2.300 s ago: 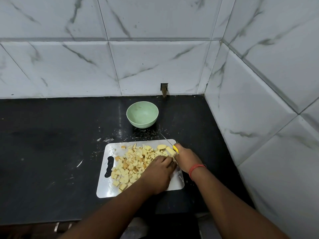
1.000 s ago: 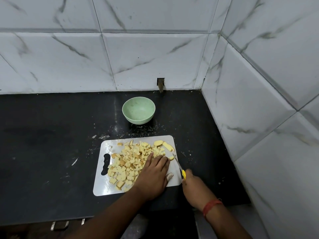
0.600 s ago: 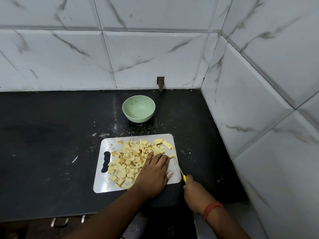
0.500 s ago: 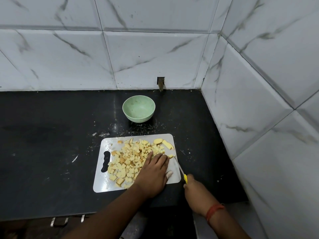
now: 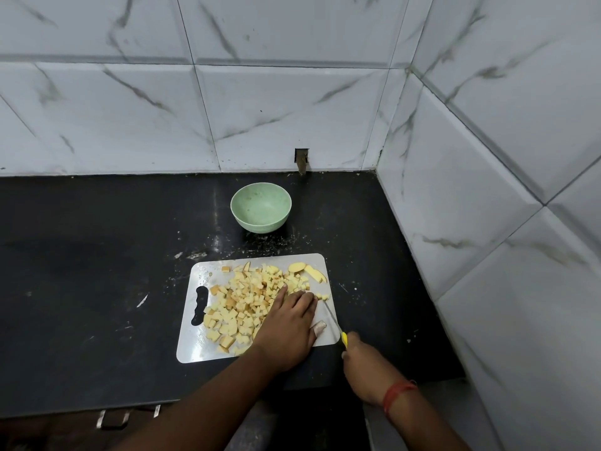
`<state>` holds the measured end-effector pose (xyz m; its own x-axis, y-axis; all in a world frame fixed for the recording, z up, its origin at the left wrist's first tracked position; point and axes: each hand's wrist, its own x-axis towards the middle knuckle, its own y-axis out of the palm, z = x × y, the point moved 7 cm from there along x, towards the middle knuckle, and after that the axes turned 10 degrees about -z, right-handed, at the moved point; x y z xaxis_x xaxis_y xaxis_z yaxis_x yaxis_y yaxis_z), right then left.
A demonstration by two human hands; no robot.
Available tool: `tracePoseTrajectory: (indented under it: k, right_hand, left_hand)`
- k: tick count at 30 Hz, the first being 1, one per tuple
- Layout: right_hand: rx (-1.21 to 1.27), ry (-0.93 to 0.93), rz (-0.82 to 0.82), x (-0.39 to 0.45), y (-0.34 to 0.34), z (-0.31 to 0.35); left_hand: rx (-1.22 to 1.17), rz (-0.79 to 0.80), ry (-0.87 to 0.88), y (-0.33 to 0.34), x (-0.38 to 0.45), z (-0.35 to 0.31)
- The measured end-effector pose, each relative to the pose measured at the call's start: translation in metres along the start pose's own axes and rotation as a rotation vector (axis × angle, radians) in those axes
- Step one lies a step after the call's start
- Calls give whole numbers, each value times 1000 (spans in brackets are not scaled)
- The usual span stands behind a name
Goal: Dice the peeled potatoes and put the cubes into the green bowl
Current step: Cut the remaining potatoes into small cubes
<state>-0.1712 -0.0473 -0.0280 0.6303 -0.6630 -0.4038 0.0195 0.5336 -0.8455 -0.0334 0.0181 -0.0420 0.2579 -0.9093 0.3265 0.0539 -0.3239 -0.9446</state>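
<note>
Two uncut slices point(image 5: 307, 270) left at cutting board's point(image 5: 192, 348) far right corner, beside heaped cubes point(image 5: 247, 301). Left hand point(image 5: 286, 327) flat on cubes; right hand point(image 5: 361, 362) gripping knife point(image 5: 335, 323). Next, probably: dice slices, fill bowl point(image 5: 260, 208) beyond board.

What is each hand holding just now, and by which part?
The right hand grips a knife by its yellow handle. The left hand holds nothing; it rests flat on the potato cubes.
</note>
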Motion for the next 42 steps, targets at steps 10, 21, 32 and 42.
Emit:
tracePoseTrajectory:
  k: [10,21,32,42]
  right_hand:
    - [47,20,2,12,-11,20]
    - [94,15,40,-5,-6,0]
    - [786,242,33,-16,-49,-12]
    - [430,115,-5,7,-46,-16]
  left_hand:
    - [-41,47,-8,3,-1,5]
    - [-28,84,-26,2,-1,4]
    - [-32,13,220,-3,26,-29]
    - [45,-66,87,-9,21,-5]
